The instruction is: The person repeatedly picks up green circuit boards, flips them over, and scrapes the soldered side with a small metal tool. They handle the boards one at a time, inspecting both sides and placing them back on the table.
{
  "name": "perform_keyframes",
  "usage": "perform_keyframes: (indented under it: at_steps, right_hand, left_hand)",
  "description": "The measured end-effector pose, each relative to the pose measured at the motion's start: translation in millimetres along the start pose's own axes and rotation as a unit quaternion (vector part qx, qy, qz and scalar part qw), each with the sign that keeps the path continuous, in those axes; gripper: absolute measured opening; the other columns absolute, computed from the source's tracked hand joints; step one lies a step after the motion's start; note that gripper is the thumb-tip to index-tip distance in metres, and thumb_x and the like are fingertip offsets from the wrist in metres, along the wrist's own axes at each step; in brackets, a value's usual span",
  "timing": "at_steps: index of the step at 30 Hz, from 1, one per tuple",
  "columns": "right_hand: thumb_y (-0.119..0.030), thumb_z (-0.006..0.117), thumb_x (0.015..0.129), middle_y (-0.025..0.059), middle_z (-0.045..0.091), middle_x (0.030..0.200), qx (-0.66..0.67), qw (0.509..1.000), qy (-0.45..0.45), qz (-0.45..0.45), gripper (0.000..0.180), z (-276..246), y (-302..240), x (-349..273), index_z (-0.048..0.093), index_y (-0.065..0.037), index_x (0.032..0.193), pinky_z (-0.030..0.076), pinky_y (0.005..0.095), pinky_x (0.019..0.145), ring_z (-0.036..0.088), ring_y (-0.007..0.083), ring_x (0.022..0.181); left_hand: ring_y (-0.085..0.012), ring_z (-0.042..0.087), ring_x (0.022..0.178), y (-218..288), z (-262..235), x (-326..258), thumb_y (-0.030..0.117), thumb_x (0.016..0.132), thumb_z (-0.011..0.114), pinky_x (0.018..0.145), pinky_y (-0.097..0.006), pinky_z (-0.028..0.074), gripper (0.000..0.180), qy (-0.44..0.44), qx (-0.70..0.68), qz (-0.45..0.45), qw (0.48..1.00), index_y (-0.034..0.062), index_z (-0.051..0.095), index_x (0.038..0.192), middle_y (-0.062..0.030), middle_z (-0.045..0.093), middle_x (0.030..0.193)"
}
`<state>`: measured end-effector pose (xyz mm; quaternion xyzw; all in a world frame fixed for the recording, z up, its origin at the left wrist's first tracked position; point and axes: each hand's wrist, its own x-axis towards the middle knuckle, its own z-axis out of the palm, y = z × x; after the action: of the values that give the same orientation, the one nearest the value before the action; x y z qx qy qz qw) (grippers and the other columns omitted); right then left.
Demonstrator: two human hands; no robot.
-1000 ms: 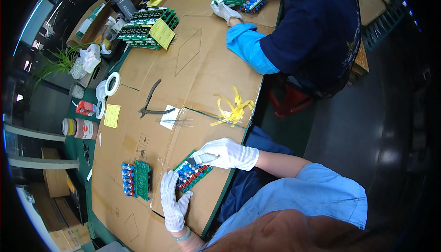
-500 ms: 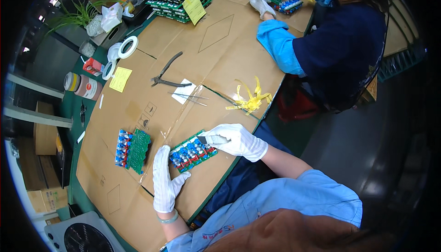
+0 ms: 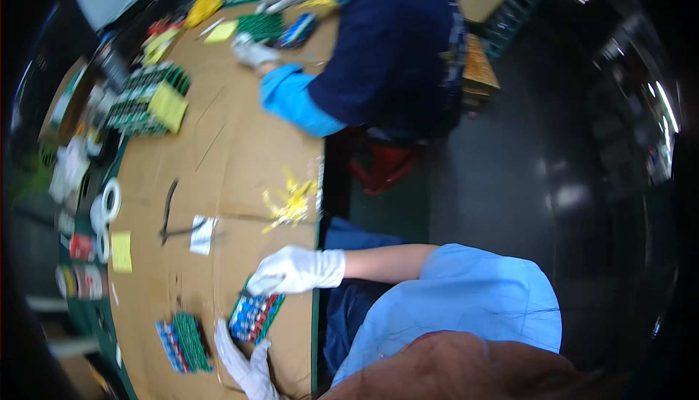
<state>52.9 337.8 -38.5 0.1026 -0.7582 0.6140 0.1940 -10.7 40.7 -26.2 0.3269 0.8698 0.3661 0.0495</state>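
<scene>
White-gloved right hand [image 3: 295, 270] pinches the upper end of a green circuit board [image 3: 255, 317] lying on cardboard [image 3: 226, 159]; left hand [image 3: 246, 365], fingers loosely open, steadies its lower end. Long axis runs hand to hand.

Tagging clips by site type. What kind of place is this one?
Likely an electronics assembly bench in a workshop. A gloved right hand and left hand work a green circuit board on a cardboard-covered table, a stack of boards lies farther along, and a co-worker handles more.
</scene>
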Motion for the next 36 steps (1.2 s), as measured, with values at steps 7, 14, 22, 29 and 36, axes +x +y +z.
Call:
perform_keyframes:
  at_steps: [7, 14, 22, 29, 36]
  right_hand:
    - [-0.022, 0.074, 0.085, 0.0124, 0.070, 0.096, -0.047, 0.998, 0.026, -0.022, 0.026, -2.4, 0.1, -5.8, 0.069, -0.007, 0.107, 0.053, 0.0400, 0.076, 0.066, 0.0356, 0.089]
    - [-0.020, 0.075, 0.088, 0.0117, 0.070, 0.113, 0.080, 0.994, -0.059, 0.055, 0.039, -10.7, -6.6, 4.0, 0.064, -0.007, 0.124, 0.054, 0.0326, 0.087, 0.068, 0.0265, 0.101]
    - [-0.001, 0.067, 0.088, 0.0135, 0.066, 0.123, 0.016, 0.998, -0.015, 0.057, 0.036, 5.3, -7.1, 17.1, 0.065, -0.003, 0.124, 0.049, 0.0358, 0.101, 0.064, 0.0236, 0.116]
    - [-0.008, 0.074, 0.088, 0.0104, 0.069, 0.112, 0.035, 0.989, 0.044, 0.138, 0.033, 19.9, -0.3, 12.8, 0.065, 0.003, 0.117, 0.053, 0.0296, 0.087, 0.065, 0.0150, 0.100]
    - [-0.013, 0.075, 0.089, 0.0077, 0.070, 0.105, 0.060, 0.970, 0.025, 0.233, 0.036, 12.8, -1.2, 8.1, 0.066, 0.004, 0.119, 0.053, 0.0274, 0.083, 0.064, 0.0107, 0.092]
  left_hand:
    - [-0.0296, 0.045, 0.136, -17.5, -8.4, 8.4, 0.008, 0.082, 0.071, 0.114, -0.040, 0.033, 0.075, -0.113, -0.085, -0.076, 0.987, -0.0031, 0.037, 0.148, -0.0196, 0.045, 0.149]
    - [-0.0324, 0.049, 0.132, -12.7, -3.4, 0.7, 0.016, 0.087, 0.069, 0.113, -0.042, 0.037, 0.067, 0.021, -0.125, -0.067, 0.990, -0.0066, 0.042, 0.144, -0.0214, 0.050, 0.145]
    - [-0.0240, 0.056, 0.121, 65.7, -7.5, 20.4, 0.023, 0.100, 0.054, 0.105, -0.037, 0.044, 0.051, 0.094, -0.232, -0.126, 0.960, -0.0062, 0.049, 0.141, -0.0181, 0.058, 0.134]
    - [-0.0068, 0.051, 0.068, 56.7, -9.8, 11.1, 0.016, 0.102, 0.051, 0.066, -0.024, 0.047, 0.033, 0.122, -0.218, -0.254, 0.934, 0.0114, 0.065, 0.131, -0.0020, 0.066, 0.096]
    - [-0.0064, 0.053, 0.059, 47.9, 0.9, 4.3, 0.028, 0.102, 0.058, 0.053, -0.023, 0.046, 0.038, 0.138, -0.271, -0.298, 0.905, -0.0022, 0.064, 0.125, -0.0014, 0.061, 0.076]
